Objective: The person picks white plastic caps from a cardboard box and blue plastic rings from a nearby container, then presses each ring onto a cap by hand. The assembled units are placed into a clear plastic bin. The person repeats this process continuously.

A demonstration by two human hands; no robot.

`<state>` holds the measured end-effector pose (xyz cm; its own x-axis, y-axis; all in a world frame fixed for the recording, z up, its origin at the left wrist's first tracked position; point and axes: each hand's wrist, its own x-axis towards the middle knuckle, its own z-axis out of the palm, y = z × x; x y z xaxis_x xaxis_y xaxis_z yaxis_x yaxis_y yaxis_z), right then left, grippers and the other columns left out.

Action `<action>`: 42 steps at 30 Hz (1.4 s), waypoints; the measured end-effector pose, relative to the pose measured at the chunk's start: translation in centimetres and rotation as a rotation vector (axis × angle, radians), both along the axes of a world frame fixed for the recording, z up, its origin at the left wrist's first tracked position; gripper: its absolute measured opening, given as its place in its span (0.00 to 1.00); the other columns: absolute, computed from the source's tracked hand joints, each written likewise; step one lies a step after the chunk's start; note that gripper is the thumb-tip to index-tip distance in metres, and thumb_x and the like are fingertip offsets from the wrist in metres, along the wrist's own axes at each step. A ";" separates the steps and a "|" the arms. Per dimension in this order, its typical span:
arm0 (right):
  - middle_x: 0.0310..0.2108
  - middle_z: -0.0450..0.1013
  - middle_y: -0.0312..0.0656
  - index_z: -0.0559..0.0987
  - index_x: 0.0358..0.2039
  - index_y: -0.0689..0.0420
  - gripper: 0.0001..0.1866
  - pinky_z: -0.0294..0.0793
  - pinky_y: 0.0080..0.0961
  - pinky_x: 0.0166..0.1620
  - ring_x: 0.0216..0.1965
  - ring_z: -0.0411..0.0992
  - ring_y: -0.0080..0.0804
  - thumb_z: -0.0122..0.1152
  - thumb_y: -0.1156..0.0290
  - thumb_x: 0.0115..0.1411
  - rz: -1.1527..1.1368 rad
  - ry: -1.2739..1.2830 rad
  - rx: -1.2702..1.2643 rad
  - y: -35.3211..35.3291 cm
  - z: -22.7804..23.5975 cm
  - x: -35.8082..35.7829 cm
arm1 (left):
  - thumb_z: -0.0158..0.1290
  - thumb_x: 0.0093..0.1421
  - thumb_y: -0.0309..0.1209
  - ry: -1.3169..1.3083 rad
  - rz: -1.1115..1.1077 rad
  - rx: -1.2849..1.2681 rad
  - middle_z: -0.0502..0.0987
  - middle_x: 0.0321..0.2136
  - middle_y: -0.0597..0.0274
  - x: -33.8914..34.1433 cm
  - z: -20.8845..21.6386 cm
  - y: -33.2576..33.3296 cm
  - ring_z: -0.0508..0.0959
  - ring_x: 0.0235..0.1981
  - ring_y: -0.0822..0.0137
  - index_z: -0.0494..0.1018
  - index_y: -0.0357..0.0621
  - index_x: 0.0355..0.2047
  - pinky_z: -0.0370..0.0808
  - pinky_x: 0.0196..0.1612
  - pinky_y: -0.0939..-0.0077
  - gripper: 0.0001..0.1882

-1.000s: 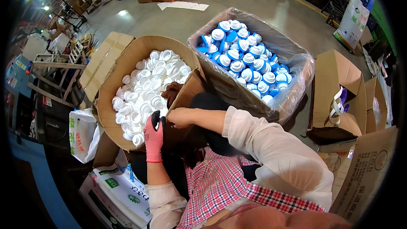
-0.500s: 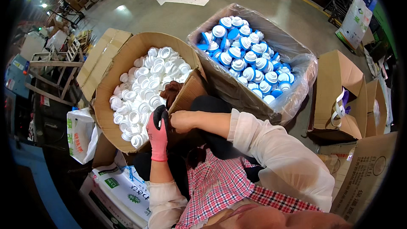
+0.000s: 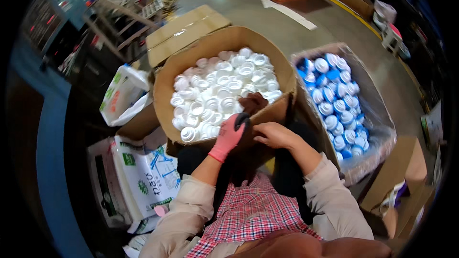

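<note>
My left hand, in a pink glove with black fingertips, is closed at the near edge of a round-bent cardboard box. Whatever its fingers hold, if anything, is hidden. White plastic caps with ringed, stepped shapes fill that box. Just to the right, my bare right hand hovers by the box's near wall, fingers loosely bent and apart, with nothing visible in them. A crumpled brown cloth or glove lies over the box rim above both hands. Further right, blue-and-white caps fill a plastic-lined box.
Left of the caps stands a white plastic bag; below it lie printed white sacks with blue strips on top. A wooden frame stands at the back left. An open carton with a white and purple strap is at the right.
My view has swung right, so both boxes sit differently in it. My right hand has moved away from the left one and its fingers have loosened. A white piece seen at the left fingertips no longer shows.
</note>
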<state>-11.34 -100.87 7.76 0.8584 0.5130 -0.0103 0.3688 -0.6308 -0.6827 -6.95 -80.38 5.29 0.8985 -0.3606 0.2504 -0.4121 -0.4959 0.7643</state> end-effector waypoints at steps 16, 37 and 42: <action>0.31 0.75 0.53 0.75 0.38 0.63 0.10 0.73 0.38 0.37 0.34 0.75 0.50 0.62 0.73 0.57 -0.087 0.066 0.040 0.6 0.8 -0.7 | 0.55 0.57 0.24 -0.349 0.145 -0.224 0.76 0.44 0.46 -3.2 4.3 5.6 0.76 0.47 0.46 0.73 0.38 0.49 0.72 0.51 0.64 0.18; 0.41 0.68 0.50 0.74 0.40 0.62 0.12 0.69 0.37 0.49 0.46 0.68 0.52 0.60 0.80 0.54 0.045 -0.167 -0.095 8.6 2.9 2.1 | 0.55 0.60 0.33 0.167 1.210 -0.205 0.80 0.39 0.51 -10.8 -18.2 38.0 0.79 0.41 0.58 0.74 0.39 0.46 0.73 0.47 0.69 0.15; 0.43 0.69 0.49 0.74 0.41 0.61 0.14 0.67 0.37 0.52 0.47 0.67 0.50 0.62 0.81 0.52 0.052 -0.325 -0.040 13.6 -0.3 5.3 | 0.58 0.56 0.44 0.340 1.060 0.133 0.72 0.50 0.46 -5.5 -25.5 42.8 0.71 0.54 0.50 0.67 0.40 0.55 0.68 0.57 0.61 0.31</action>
